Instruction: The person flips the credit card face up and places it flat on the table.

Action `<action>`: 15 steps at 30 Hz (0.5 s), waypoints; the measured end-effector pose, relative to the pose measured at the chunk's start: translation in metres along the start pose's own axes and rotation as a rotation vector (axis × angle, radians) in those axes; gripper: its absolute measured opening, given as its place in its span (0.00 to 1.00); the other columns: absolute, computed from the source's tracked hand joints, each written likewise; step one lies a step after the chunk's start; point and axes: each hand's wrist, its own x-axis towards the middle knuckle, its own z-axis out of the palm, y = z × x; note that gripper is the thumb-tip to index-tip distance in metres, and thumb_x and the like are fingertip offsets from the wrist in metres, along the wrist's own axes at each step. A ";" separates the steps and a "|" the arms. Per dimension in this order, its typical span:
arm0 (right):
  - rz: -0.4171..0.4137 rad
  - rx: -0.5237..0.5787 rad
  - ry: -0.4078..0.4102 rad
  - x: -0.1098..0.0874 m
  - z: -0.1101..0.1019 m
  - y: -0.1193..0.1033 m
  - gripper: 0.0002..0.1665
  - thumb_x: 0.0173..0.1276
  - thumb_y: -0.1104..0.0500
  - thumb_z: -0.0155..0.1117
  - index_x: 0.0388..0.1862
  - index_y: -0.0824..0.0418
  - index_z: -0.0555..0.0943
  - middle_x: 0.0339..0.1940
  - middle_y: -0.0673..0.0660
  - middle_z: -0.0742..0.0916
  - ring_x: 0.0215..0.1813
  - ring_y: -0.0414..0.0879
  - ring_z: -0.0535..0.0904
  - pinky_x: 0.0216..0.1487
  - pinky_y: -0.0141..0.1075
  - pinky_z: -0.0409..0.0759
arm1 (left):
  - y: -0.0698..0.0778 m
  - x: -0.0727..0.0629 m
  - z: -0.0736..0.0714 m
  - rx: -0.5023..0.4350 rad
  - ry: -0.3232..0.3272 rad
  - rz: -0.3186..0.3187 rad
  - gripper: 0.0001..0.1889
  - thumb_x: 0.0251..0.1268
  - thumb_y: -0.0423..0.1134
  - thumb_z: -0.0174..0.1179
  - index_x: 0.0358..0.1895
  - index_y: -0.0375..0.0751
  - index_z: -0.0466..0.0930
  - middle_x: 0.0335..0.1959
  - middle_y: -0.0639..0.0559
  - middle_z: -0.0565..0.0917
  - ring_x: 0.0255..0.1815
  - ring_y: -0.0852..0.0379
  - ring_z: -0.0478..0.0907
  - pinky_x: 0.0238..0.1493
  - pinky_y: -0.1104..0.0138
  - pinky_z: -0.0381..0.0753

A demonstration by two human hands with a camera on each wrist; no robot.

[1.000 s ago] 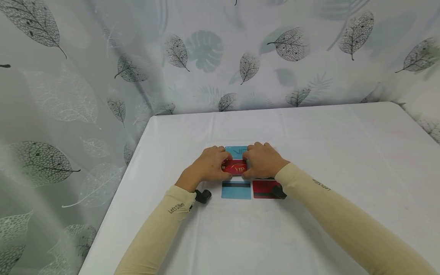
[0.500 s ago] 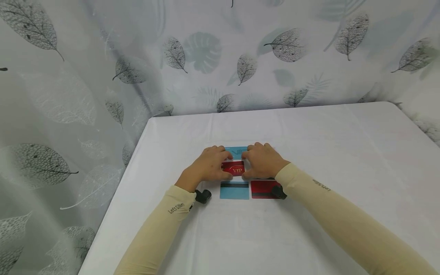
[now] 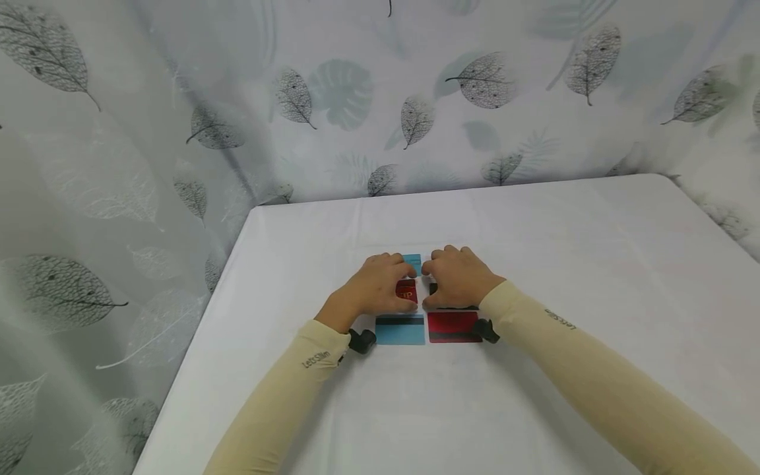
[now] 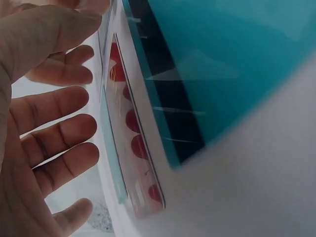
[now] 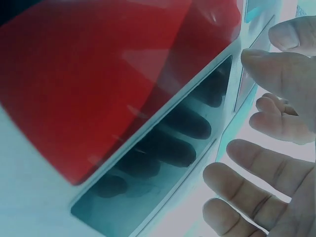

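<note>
Cards (image 3: 400, 334) toward the surface's far edge (image 3: 534, 190) are apparently being aligned, ungrasped by left hand (image 3: 382, 285) or right hand (image 3: 458, 280); gentle nudging seems required.

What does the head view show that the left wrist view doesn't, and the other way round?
Only the head view: both beige sleeves, and the front red card lying beside the front blue card.

Only the left wrist view: the palm side of the fingers of the left hand, and rounded red spots, probably fingertip reflections, on the middle red card.

Both: the left hand, the front blue card with its dark stripe, and the middle red card behind it.
</note>
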 end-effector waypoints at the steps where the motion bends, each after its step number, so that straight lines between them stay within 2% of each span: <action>1: 0.002 0.003 -0.002 -0.001 0.000 0.001 0.32 0.57 0.38 0.76 0.54 0.56 0.88 0.40 0.53 0.85 0.43 0.51 0.77 0.48 0.51 0.80 | 0.001 0.001 0.001 0.003 0.000 0.006 0.29 0.63 0.58 0.69 0.63 0.48 0.81 0.56 0.52 0.80 0.55 0.54 0.74 0.71 0.52 0.69; 6: 0.015 0.027 -0.008 -0.005 -0.001 0.006 0.31 0.57 0.39 0.76 0.54 0.56 0.88 0.41 0.54 0.86 0.45 0.52 0.78 0.49 0.53 0.80 | 0.005 0.010 0.007 0.018 0.006 0.039 0.29 0.63 0.60 0.68 0.63 0.49 0.81 0.56 0.53 0.81 0.56 0.55 0.75 0.73 0.52 0.68; 15: 0.045 0.050 0.007 -0.012 0.002 0.019 0.31 0.57 0.42 0.75 0.56 0.56 0.87 0.41 0.53 0.85 0.45 0.52 0.78 0.49 0.54 0.79 | 0.013 0.024 0.015 0.029 0.017 0.083 0.28 0.62 0.60 0.70 0.60 0.48 0.83 0.47 0.56 0.78 0.49 0.57 0.74 0.59 0.56 0.73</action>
